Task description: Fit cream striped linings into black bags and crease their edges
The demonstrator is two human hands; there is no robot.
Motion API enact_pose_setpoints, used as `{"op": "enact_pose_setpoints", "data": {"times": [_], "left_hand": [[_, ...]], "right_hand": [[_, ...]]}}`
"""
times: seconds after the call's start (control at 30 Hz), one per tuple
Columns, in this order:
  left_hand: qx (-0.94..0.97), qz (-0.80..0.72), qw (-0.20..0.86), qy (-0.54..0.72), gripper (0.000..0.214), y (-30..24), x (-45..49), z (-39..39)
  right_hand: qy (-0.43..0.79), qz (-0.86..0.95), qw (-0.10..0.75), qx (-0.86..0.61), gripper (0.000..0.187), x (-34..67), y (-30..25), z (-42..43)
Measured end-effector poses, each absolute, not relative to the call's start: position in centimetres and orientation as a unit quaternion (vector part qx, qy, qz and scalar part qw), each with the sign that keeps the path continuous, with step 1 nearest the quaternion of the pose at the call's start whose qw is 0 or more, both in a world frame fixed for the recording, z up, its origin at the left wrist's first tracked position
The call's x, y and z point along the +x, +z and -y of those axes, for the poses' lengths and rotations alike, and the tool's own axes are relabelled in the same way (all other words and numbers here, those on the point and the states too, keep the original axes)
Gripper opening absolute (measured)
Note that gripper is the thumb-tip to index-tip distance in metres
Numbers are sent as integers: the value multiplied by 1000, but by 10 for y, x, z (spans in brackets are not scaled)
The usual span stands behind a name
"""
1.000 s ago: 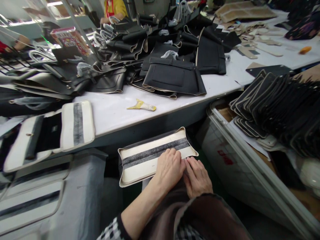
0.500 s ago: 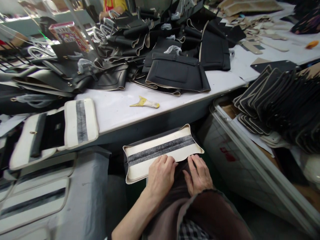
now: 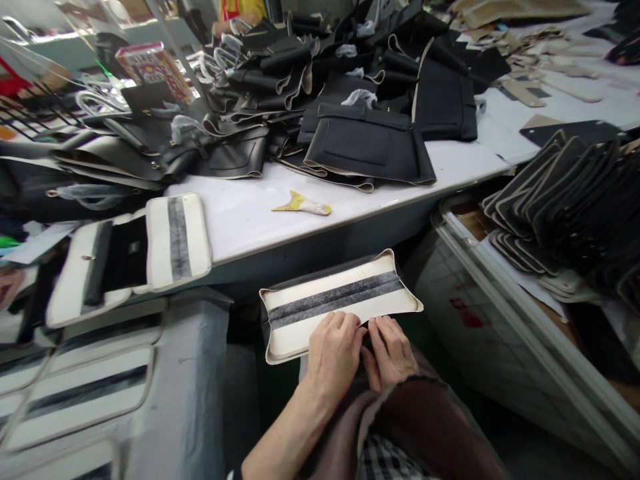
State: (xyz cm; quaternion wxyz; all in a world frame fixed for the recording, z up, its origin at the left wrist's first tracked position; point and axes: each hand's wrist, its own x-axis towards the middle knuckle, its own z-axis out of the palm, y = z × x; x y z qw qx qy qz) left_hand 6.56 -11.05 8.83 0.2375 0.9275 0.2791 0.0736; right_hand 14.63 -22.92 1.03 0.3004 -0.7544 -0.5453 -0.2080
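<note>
A black bag body [image 3: 345,293] rests over my lap with its cream base facing up, a grey-black strip running along the middle. My left hand [image 3: 335,350] is closed on the base's near edge, fingers pinching the seam. Right beside it, my right hand [image 3: 390,353] has its fingers bent over the same edge, thumb below, near the right corner. The two hands' fingertips almost meet. What lies under the fingers is hidden, as is most of the bag's black side.
A white table [image 3: 240,223] carries a heap of black bag pieces [image 3: 370,143] and a yellow-handled tool [image 3: 303,203]. Cream panels [image 3: 93,387] lie on a grey cover at left. A bin [image 3: 500,320] with stacked black panels [image 3: 565,200] stands at right. Another person [image 3: 240,10] is far back.
My right hand has moved left along the edge, closer to my left hand. The whole view has shifted slightly, so the surroundings appear further right.
</note>
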Motion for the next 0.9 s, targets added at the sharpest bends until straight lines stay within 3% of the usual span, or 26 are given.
{"op": "enact_pose_setpoints", "data": {"times": [0.17,0.33,0.9], "left_hand": [[919,-298,241,87,4,94,54,106],[933,-301,191,52,10,100,26,95],[892,-390,184,137,11,98,-3,88]], "right_hand": [[-188,541,313,-758,58,138,13,224],[-178,548,319,-752,56,133,13,223],[-189,595,326,-710,46,116,14,207]]}}
